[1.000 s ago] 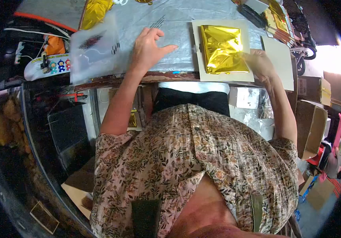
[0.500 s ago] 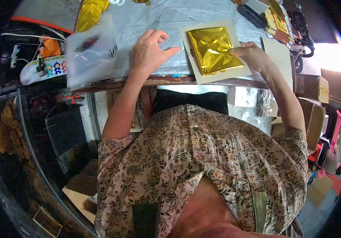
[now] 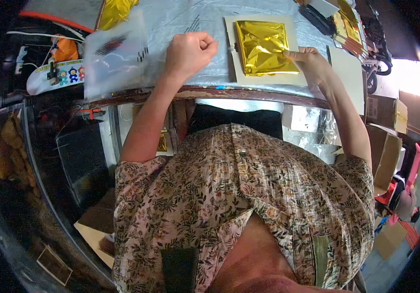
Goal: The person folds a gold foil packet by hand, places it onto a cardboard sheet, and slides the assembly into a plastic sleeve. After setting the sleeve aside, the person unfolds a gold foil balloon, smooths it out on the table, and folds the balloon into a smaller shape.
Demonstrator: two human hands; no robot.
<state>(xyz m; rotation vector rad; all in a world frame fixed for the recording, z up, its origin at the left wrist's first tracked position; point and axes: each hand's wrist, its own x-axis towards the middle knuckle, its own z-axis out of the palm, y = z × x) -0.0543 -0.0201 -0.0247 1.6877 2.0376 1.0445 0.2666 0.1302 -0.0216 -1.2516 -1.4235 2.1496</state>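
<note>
A folded gold foil packet (image 3: 263,48) lies on a pale card (image 3: 233,30) on the table. My right hand (image 3: 311,63) pinches the packet's lower right edge between thumb and fingers. To the left of the card, my left hand (image 3: 189,54) is raised over the table with its fingers curled in and the thumb pressed against them. Whatever it might hold is hidden. Thin black strips (image 3: 193,23) lie just beyond that hand. A small dark spot shows at the packet's left edge.
Clear plastic sheets (image 3: 114,66) lie at the left of the silvery table cover (image 3: 166,14), near more gold foil (image 3: 114,13). Another pale card (image 3: 349,73) and a black object (image 3: 318,19) are at the right. The table's front edge (image 3: 268,95) runs before my body.
My left hand has closed its fingers and thumb together and shifted slightly right. The view has shifted a little; my right hand keeps its pinch on the packet.
</note>
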